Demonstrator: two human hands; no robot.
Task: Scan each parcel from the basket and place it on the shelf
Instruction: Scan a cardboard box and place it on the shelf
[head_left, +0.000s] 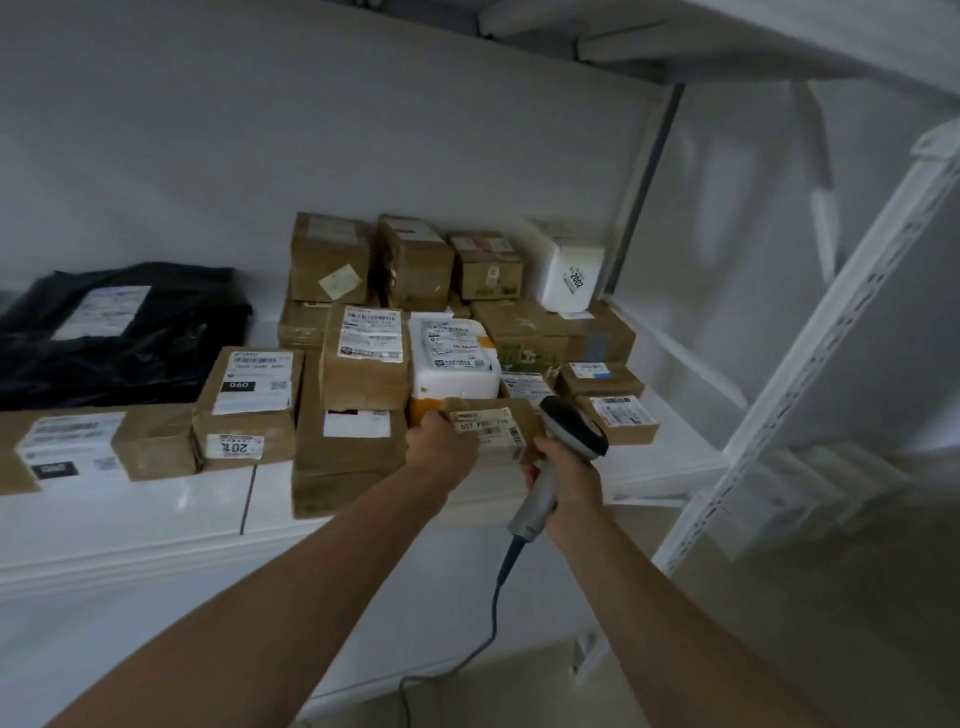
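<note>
White shelf, one level. I log on it:
- black plastic bag, well left of the left hand
- long brown carton, front edge, far left
- brown box marked "060", next along
- flat brown carton, just left of the left hand
- small labelled box, just beyond the right hand
- stacked cartons, behind both hands
</note>
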